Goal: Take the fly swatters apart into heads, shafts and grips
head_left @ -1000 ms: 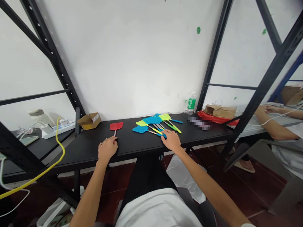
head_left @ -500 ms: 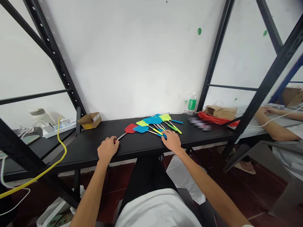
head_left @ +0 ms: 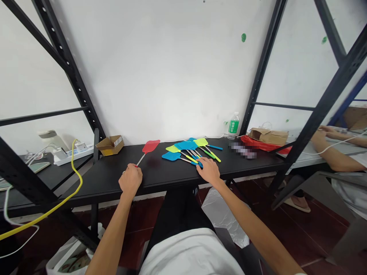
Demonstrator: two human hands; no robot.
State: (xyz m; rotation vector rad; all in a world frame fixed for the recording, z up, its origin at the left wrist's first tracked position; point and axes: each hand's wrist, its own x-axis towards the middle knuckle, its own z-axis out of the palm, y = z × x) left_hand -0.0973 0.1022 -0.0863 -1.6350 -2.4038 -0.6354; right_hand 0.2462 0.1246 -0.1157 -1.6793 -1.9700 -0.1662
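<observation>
Head view: red fly swatter (head_left: 150, 146), handle end under left hand (head_left: 130, 180)

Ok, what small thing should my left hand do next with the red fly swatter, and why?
I'd probably lift the red fly swatter straight up a little with your left hand. That hand is already at the end of its handle, and nothing lies on top of it. It's also apart from the pile of blue and green fly swatters, so it shouldn't bump them.
</observation>
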